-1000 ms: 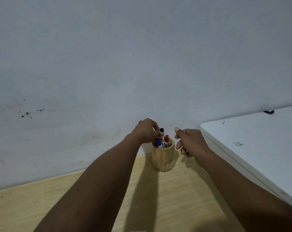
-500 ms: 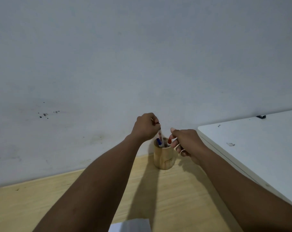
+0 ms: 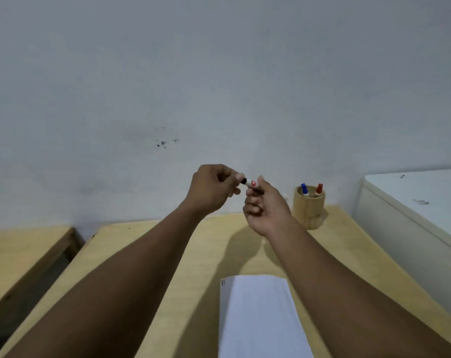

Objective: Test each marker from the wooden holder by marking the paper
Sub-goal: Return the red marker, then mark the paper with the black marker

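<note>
Both hands pinch one marker above the desk: left hand seemingly on its black cap; right hand on the barrel.

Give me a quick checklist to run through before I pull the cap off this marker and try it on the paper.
1. Marker held at both ends, left hand on the black cap end, right hand on the body: ok.
2. Cap off: not ok, the black cap looks to be still on.
3. Paper lying flat on the desk below the hands: ok.
4. Paper unmarked where it shows: ok, apart from a small print at its top left corner.
5. Wooden holder upright, clear of the hands: ok.
6. Blue marker and red marker waiting in the holder: ok.
</note>
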Available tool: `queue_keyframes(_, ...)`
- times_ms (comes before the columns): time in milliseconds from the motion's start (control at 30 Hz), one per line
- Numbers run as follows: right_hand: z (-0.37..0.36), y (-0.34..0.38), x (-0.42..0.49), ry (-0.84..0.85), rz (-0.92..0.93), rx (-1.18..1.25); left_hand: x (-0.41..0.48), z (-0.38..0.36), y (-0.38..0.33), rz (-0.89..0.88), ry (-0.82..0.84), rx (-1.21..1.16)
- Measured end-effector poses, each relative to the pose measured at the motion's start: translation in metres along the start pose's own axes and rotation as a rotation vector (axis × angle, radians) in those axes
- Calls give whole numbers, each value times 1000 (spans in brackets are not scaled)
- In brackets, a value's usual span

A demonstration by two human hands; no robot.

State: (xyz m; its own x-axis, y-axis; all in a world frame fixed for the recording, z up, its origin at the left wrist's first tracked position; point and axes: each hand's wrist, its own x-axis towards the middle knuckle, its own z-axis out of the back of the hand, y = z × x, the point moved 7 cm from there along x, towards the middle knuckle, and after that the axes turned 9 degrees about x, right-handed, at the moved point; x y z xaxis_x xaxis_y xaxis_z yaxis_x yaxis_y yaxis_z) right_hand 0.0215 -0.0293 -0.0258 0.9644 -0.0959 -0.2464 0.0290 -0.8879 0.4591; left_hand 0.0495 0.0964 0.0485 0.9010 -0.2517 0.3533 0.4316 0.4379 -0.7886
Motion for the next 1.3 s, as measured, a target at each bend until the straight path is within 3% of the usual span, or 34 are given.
queue_keyframes(233,10,-32,-9,80,90,-41,-60,41,84,228,-186,-245)
queue_keyframes(300,22,-22,-15,49,138,-188,-73,50,110,253,-116,-96)
queue_keyframes(433,54,-21,-27,-13,199,-642,-100,27,139,223,206,339)
queue_keyframes(500,71,-32,-34,-48,208,-755,-109,10,143,196,292,435)
queue_keyframes(733,102,-61,-41,-51,223,-926,-128,-13,158,245,244,377)
queue_keyframes(867,104,-65,-40,-13,314,-1072,-123,-20,164,320,410,337)
queue_keyframes(1033,102,-65,-44,3,385,-1192,-124,-31,157,243,475,653)
queue_keyframes(1300,100,-70,-45,44,422,-1314,-124,-30,151,273,498,640)
